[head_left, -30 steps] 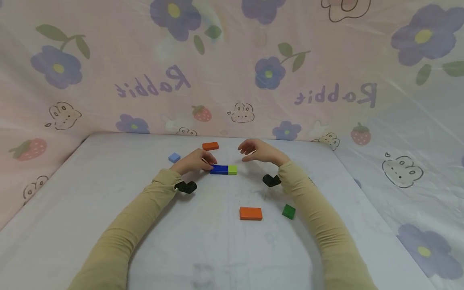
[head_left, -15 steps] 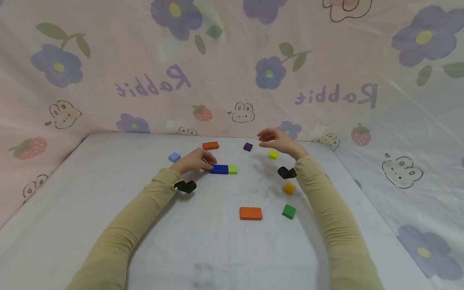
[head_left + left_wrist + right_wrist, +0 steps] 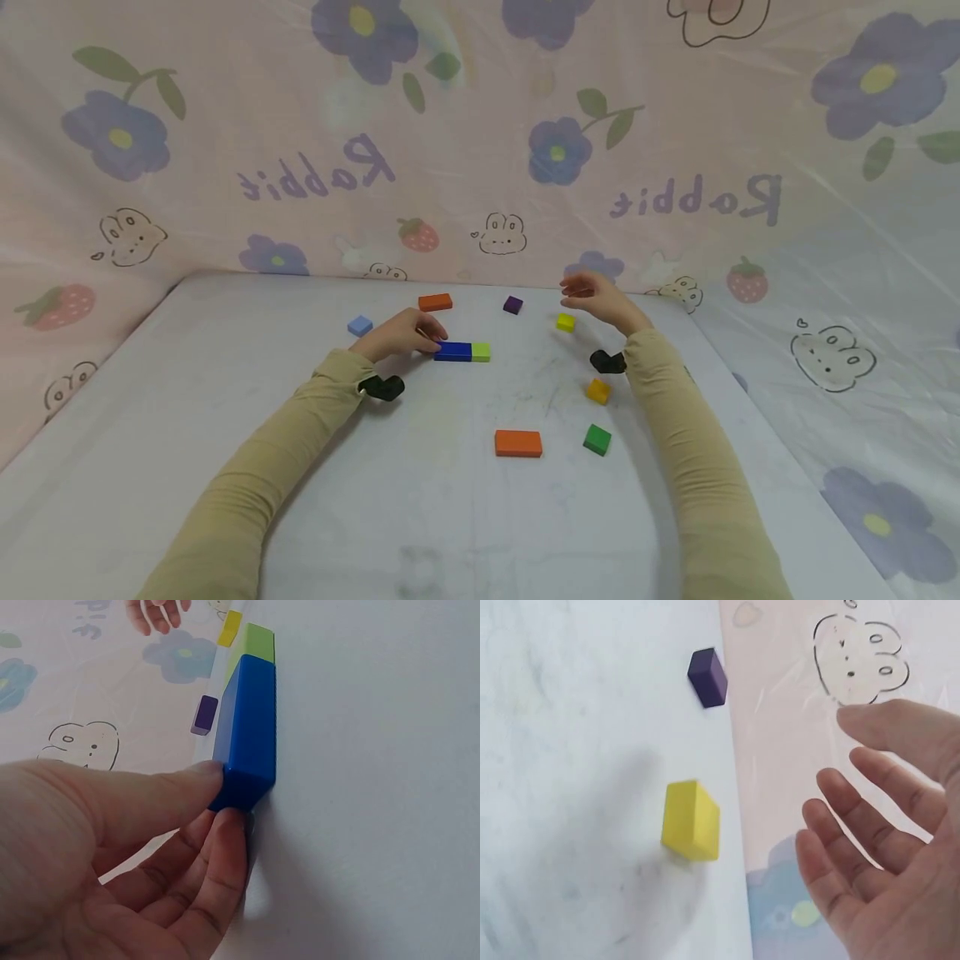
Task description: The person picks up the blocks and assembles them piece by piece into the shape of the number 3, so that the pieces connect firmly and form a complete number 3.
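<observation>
While the left hand (image 3: pixel 396 335) pinches a blue block (image 3: pixel 252 724), the right hand (image 3: pixel 602 302) hovers loosely spread.

The word "Rabbit" (image 3: pixel 317 173) stands twice, mirror-reversed in purple, on the pink backdrop (image 3: pixel 465 158).

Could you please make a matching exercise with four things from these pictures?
1. Left hand
2. Lime block
3. Right hand
4. Green block

A. On the table, right of the nearer orange block in the head view
B. Thumb against the blue block
C. In the air, holding nothing
D. End to end with the blue block

Pairs: 1-B; 2-D; 3-C; 4-A.
</observation>
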{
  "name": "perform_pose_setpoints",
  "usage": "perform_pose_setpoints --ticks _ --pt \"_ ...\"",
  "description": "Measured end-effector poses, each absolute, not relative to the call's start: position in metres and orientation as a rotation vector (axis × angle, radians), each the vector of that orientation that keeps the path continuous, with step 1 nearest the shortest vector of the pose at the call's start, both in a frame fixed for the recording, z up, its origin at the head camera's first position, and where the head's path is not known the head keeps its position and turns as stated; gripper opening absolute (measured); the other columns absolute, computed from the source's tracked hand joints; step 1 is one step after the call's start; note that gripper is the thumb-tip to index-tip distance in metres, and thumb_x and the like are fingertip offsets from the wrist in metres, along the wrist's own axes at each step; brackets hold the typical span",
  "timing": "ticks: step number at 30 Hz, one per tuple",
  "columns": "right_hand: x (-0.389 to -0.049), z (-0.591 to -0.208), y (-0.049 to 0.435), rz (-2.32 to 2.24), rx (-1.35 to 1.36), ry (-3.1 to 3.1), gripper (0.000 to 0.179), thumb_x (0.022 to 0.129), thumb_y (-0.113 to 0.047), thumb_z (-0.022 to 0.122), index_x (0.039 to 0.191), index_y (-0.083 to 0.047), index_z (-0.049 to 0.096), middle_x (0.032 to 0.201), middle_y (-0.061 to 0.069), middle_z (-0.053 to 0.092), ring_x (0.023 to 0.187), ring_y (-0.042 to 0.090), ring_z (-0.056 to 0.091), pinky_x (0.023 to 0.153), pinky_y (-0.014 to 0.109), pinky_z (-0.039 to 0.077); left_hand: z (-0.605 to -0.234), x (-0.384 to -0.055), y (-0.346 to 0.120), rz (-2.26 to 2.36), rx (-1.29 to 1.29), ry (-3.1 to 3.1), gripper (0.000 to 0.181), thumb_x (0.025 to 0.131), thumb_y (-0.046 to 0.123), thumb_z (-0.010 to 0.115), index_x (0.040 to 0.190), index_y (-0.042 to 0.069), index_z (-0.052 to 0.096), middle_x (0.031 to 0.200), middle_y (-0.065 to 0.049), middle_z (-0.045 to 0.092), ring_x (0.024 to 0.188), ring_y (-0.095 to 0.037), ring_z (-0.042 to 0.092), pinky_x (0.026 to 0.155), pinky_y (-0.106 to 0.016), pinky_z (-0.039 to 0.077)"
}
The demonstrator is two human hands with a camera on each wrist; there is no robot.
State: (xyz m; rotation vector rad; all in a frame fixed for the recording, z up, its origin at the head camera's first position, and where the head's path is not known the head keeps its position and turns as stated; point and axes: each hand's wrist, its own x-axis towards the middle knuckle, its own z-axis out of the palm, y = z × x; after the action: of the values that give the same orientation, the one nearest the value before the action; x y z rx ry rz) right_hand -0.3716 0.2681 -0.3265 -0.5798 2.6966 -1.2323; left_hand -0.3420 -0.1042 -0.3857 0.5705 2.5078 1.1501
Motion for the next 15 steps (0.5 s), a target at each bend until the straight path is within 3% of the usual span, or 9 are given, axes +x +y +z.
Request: perform_pose_setpoints --ticks 5,15 --pt "-0.381 -0.342 0.280 -1.202 -0.526 2.719 0.048 0.093 -0.015 0.064 0.131 0.007 0.047 0.130 0.028 0.048 0.118 0.039 0.046 0.102 0.050 0.033 -0.386 -0.341 -0.105 1.143 0.575 2.513 0.024 0.088 0.005 0.066 0.112 0.003 0.066 0.103 -0.010 0.064 0.092 -0.022 0.057 0.080 -0.030 0.048" --pt "-0.388 -0.360 0.292 -1.209 -0.474 2.678 0.048 0.092 -0.011 0.064 0.132 0.009 0.046 0.131 0.027 0.049 0.120 0.039 0.046 0.100 0.051 0.036 -0.384 -0.340 -0.104 1.155 0.601 2.512 0.024 0.089 0.004 0.066 0.112 0.001 0.066 0.103 -0.011 0.065 0.092 -0.022 0.058 0.079 -0.030 0.049"
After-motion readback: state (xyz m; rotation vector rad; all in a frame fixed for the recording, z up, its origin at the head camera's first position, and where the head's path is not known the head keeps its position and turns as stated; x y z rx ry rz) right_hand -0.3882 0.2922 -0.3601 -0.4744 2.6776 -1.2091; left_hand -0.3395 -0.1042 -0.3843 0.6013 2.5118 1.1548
